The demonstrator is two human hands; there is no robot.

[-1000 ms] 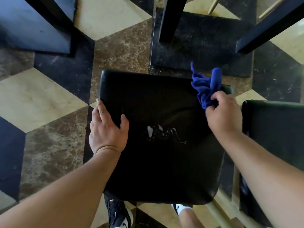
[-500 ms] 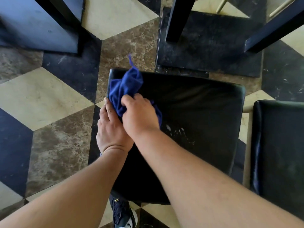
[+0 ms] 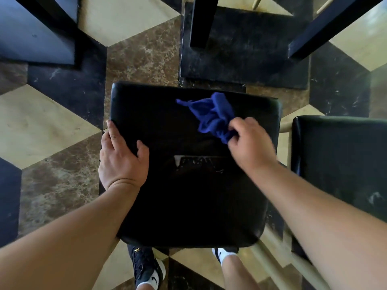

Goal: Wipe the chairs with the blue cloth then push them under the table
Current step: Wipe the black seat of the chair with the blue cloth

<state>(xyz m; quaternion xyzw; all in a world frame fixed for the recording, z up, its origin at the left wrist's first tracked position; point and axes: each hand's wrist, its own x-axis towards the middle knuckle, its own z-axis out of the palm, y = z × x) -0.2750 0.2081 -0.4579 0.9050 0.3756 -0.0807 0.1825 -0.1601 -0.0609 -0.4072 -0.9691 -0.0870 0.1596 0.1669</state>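
The wiping was judged to be only partly done. The blue cloth point(image 3: 211, 115) was bunched up and gripped in the curled fingers of the right hand point(image 3: 250, 141), and it was pressed on the far right part of the black chair seat point(image 3: 188, 201). The left edge of the seat was clasped by the left hand point(image 3: 121, 160), with the thumb on top. A pale mark point(image 3: 199, 162) remained near the middle; perhaps it was wear. A second chair point(image 3: 339, 160) just beside was not yet wiped, and nothing was pushed between the table legs point(image 3: 200, 24).

Second chair point(image 3: 339, 164) partly off frame.
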